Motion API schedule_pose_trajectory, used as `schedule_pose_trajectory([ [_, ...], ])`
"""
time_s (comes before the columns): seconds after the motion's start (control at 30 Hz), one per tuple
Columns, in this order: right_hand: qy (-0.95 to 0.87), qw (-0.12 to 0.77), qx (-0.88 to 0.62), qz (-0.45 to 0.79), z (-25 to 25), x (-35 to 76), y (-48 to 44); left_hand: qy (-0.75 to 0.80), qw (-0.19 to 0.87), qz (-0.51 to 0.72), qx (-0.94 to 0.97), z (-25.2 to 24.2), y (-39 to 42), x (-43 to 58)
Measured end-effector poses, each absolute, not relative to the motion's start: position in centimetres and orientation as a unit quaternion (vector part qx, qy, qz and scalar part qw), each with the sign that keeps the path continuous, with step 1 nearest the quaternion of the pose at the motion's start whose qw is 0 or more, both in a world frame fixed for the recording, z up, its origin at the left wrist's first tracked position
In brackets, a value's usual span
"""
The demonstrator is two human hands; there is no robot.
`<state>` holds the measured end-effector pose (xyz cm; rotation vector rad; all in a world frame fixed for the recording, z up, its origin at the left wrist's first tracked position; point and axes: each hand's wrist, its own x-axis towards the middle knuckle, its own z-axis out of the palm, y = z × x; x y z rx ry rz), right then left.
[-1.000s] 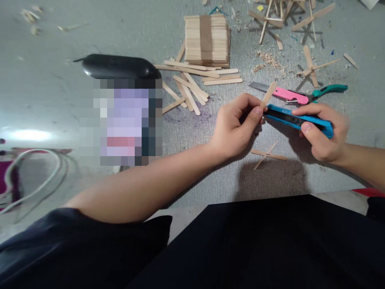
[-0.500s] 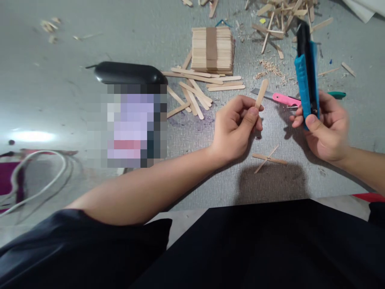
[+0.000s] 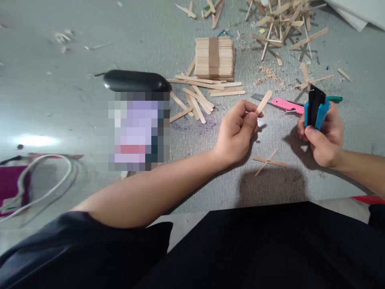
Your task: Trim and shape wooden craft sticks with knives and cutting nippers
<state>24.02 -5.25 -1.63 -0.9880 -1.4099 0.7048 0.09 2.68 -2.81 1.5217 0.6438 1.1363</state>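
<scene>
My left hand (image 3: 239,130) is closed in a pinch on a short wooden craft stick (image 3: 264,102) that points up and to the right. My right hand (image 3: 323,136) is wrapped round a blue utility knife (image 3: 315,110), held upright with its end towards the camera. The two hands are apart, about a hand's width between them. Two thin sticks glued as a cross (image 3: 268,161) lie on the grey mat (image 3: 210,168) below and between the hands.
A pink utility knife (image 3: 282,104) and teal-handled pliers (image 3: 333,98) lie behind the hands. Farther back are a banded stack of sticks (image 3: 214,57), loose sticks (image 3: 195,98), stick crosses (image 3: 282,20) and shavings. A black case (image 3: 135,81) and a white cable (image 3: 39,188) lie left.
The blue knife left the stick, swung upright, then dropped lower and turned end-on in my right hand. My left hand kept the stick almost still.
</scene>
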Motion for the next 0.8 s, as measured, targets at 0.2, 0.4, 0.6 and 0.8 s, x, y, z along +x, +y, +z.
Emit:
schedule_pose_trajectory([
  [0.2,-0.644,0.558,-0.445,0.274,-1.7,24.7,-5.6,0.261,0.567,0.453,0.636,-2.7,2.5,0.2],
  [0.4,-0.654,0.538,-0.457,0.272,-1.5,24.9,-5.6,0.232,0.597,0.44,0.63,-2.7,2.2,0.4],
  [0.6,-0.656,0.52,-0.487,0.249,-0.7,24.4,-5.6,0.227,0.587,0.436,0.642,-2.7,2.1,0.2],
  [0.8,-0.668,0.494,-0.491,0.261,-0.1,24.3,-5.5,0.236,0.59,0.413,0.653,-2.5,2.1,0.0],
])
